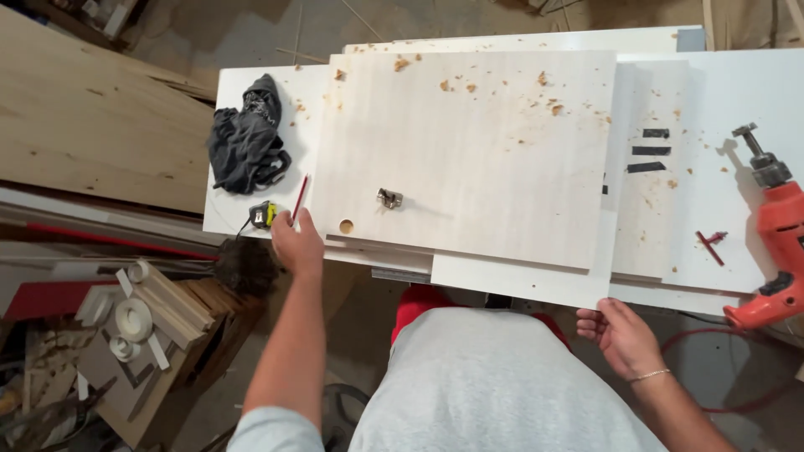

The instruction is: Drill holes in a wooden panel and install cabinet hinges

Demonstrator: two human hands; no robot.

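Plywood: the pale rectangular panel [469, 151] looks stiff, light, best gripped by its edges. Left hand [295, 244] pinches a red pencil [300, 197]; right hand [621, 335] probably grips the white board's [519, 285] near corner.

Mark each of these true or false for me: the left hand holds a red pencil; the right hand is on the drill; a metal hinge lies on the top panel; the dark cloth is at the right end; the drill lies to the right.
1. The left hand holds a red pencil. True.
2. The right hand is on the drill. False: it grips the near edge of a white panel, apart from the drill.
3. A metal hinge lies on the top panel. True.
4. The dark cloth is at the right end. False: it is at the left end.
5. The drill lies to the right. True.
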